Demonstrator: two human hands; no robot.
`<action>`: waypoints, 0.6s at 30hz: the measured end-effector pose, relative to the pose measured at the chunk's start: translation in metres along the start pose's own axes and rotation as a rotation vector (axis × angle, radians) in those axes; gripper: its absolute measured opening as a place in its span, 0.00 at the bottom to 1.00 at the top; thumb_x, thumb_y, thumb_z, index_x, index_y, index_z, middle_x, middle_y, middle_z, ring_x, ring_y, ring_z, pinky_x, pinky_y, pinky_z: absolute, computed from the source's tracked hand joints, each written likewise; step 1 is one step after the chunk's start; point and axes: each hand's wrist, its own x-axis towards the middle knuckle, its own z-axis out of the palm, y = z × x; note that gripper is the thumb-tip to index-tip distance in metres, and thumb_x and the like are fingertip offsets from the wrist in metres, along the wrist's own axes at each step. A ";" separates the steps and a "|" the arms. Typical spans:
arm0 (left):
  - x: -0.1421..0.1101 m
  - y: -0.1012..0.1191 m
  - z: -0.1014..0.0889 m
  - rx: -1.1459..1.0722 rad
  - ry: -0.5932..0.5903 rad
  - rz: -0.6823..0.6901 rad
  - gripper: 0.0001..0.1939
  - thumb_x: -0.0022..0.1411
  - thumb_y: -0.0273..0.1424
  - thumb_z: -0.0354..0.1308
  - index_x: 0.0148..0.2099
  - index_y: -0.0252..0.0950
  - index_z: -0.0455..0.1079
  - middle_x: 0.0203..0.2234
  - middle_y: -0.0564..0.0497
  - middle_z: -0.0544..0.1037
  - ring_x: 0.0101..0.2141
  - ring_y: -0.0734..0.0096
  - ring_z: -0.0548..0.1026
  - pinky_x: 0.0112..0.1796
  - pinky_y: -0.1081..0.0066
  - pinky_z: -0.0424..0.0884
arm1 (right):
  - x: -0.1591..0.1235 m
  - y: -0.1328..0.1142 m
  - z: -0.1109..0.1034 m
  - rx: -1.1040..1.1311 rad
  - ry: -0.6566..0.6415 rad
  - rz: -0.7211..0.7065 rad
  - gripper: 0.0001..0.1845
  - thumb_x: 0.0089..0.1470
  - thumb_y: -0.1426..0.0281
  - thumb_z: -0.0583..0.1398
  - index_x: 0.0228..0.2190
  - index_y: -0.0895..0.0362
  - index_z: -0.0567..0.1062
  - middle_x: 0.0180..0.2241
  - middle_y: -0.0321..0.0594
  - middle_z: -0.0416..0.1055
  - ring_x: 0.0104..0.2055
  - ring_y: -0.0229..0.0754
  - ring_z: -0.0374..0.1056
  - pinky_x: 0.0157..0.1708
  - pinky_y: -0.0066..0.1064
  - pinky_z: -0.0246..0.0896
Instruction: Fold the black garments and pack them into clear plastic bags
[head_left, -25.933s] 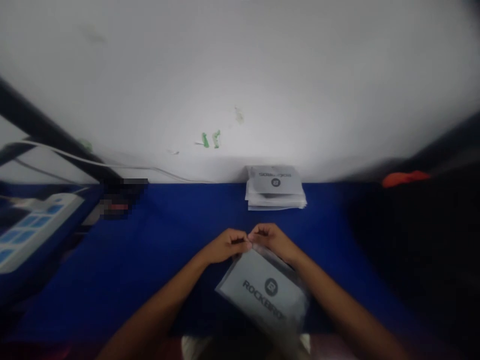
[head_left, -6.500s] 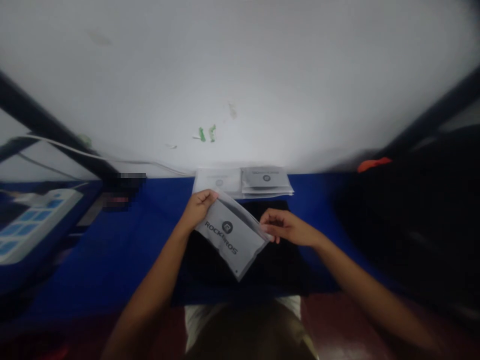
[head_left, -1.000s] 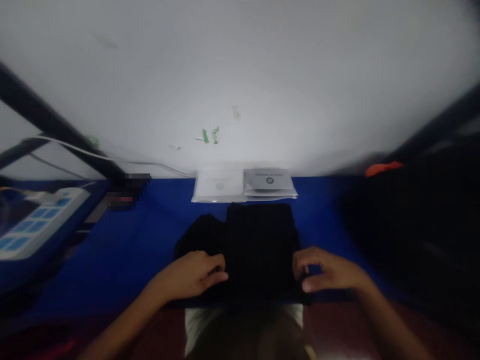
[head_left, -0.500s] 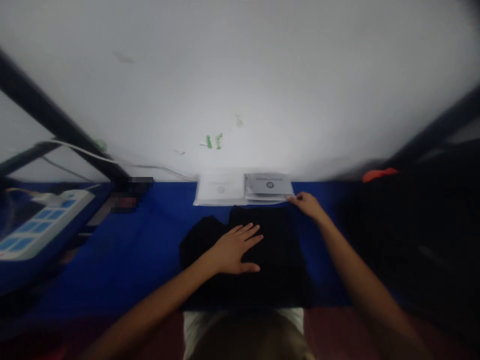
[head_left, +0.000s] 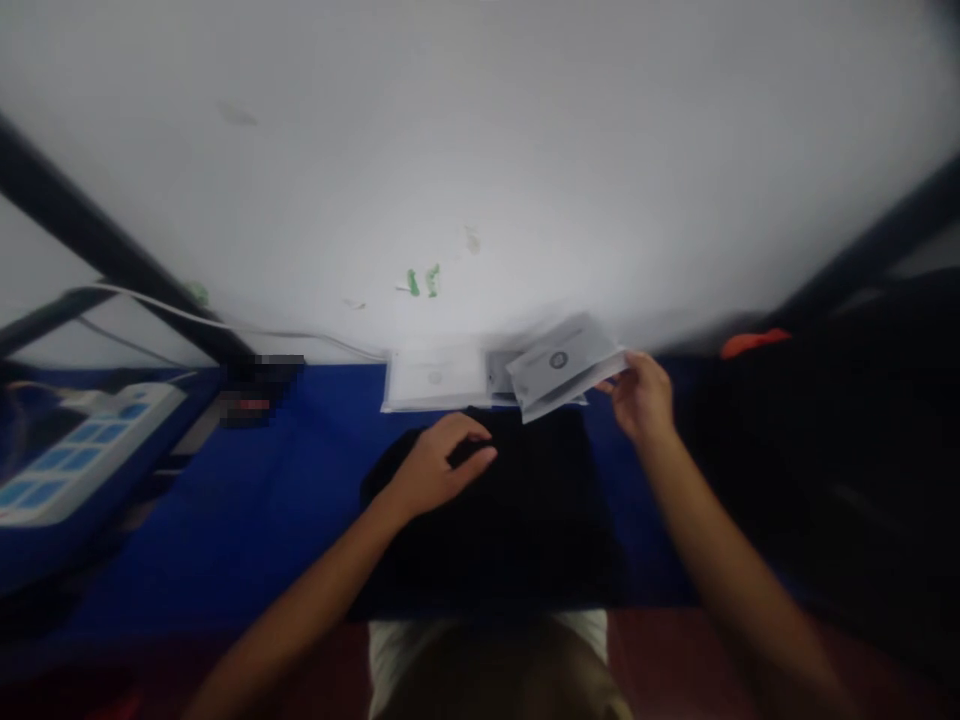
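My right hand [head_left: 642,398] pinches the right edge of a grey plastic bag [head_left: 566,362] with a dark round logo, tilted and lifted off others like it. Beneath it shows part of another grey bag [head_left: 501,376]. To the left lies a paler, whitish bag [head_left: 436,380] against the wall. Over a folded black garment [head_left: 517,520] on the blue tabletop [head_left: 300,470], my left hand [head_left: 446,462] is held with thumb and fingers apart, curved and holding nothing. Whether it touches the cloth I cannot tell.
A white power strip [head_left: 90,450] with blue sockets lies at the left, its cable [head_left: 225,324] running along the wall [head_left: 480,150]. A dark mass [head_left: 825,480] fills the right side, with an orange piece [head_left: 754,344] on top. Black frame bars [head_left: 112,230] slant at both sides.
My right hand has lifted a grey bag from the pile, its right end raised. My left hand has shifted up and left across the black garment, its spread fingers now curled.
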 end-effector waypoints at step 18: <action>0.024 0.005 -0.001 -0.132 -0.208 -0.197 0.16 0.63 0.42 0.55 0.31 0.35 0.70 0.23 0.56 0.70 0.25 0.74 0.66 0.27 0.75 0.60 | -0.078 0.024 0.073 -0.444 -0.745 0.478 0.15 0.48 0.60 0.67 0.27 0.59 0.73 0.21 0.32 0.69 0.21 0.32 0.63 0.23 0.26 0.57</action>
